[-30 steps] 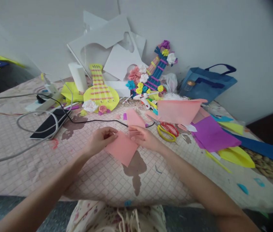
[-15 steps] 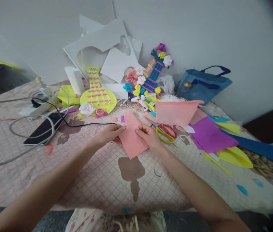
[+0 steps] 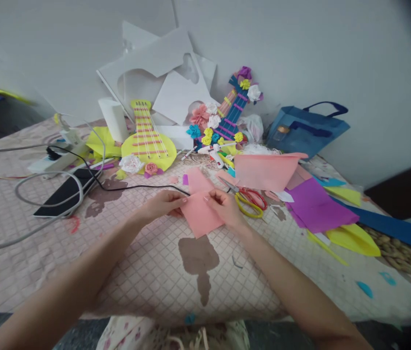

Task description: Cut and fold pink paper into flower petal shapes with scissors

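Between my hands is a pink sheet (image 3: 202, 217), felt or crepe paper by its look, slanting over the table. An edge or crease runs across it at the level of my fingertips, and a pink strip (image 3: 198, 179) shows beyond. My left hand (image 3: 167, 203) pinches the sheet's left side, thumb on top. On the right side, my right hand (image 3: 223, 205) grips it the same way. Beside my right hand lie scissors with yellow handles (image 3: 249, 205) and a pair with red handles (image 3: 256, 195). The fingers underneath the sheet are hidden.
A yellow paper guitar (image 3: 148, 141), a flower-decked blue guitar (image 3: 231, 116) and a white glue gun (image 3: 213, 154) stand or lie behind. At left are a power strip (image 3: 56, 160), cables and a dark flat device (image 3: 65, 194). Purple sheets (image 3: 316, 204) and a blue bag (image 3: 305, 129) are right.
A crosswise edge or crease now shows in the pink sheet at my fingertips, where its surface looked smooth before. Both hands have stayed at nearly the same place.
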Demonstrator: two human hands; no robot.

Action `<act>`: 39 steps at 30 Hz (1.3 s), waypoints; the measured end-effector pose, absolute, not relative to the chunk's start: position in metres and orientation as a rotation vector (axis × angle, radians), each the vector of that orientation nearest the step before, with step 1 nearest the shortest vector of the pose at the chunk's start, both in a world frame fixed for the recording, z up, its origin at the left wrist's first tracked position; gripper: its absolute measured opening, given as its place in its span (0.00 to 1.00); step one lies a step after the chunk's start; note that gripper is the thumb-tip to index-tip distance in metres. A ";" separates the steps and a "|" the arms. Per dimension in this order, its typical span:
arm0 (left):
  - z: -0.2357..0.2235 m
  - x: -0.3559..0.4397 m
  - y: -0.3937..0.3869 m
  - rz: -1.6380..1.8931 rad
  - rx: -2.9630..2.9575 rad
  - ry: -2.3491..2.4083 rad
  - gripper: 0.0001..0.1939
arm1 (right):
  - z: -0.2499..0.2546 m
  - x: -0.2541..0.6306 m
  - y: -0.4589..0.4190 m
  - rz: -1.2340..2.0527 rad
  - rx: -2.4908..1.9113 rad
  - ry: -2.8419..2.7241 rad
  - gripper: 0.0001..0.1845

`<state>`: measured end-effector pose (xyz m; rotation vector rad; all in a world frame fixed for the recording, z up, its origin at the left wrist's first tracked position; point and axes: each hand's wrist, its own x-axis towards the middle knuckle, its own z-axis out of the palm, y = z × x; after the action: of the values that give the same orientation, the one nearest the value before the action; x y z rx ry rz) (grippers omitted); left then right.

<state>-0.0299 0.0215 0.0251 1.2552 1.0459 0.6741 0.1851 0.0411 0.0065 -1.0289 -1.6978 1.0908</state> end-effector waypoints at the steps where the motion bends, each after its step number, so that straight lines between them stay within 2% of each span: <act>1: 0.028 -0.028 0.023 0.657 1.281 1.033 0.20 | 0.008 0.185 0.040 1.093 -1.026 -1.719 0.11; 8: 0.042 -0.007 0.042 0.638 1.688 1.143 0.19 | 0.015 0.185 0.038 1.136 -1.027 -1.693 0.14; 14: 0.041 -0.011 0.051 0.866 1.321 1.254 0.17 | 0.014 0.186 0.042 1.740 -0.970 -1.176 0.19; 16: 0.039 -0.016 0.051 0.940 1.178 1.255 0.17 | 0.010 0.185 0.042 1.843 -0.975 -1.115 0.20; 22: 0.030 -0.024 0.049 1.061 1.011 1.208 0.20 | -0.002 0.183 0.040 1.658 -1.067 -1.174 0.17; 33: 0.027 -0.021 0.044 0.990 0.930 1.119 0.23 | 0.007 0.185 0.038 1.491 -1.089 -1.282 0.18; 39: 0.023 -0.020 0.044 1.008 0.910 1.121 0.20 | 0.007 0.185 0.041 1.547 -1.097 -1.204 0.20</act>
<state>-0.0202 0.0444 0.0230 0.9103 1.1213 1.0082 0.1851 0.0408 0.0067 -1.0970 -1.2043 1.5469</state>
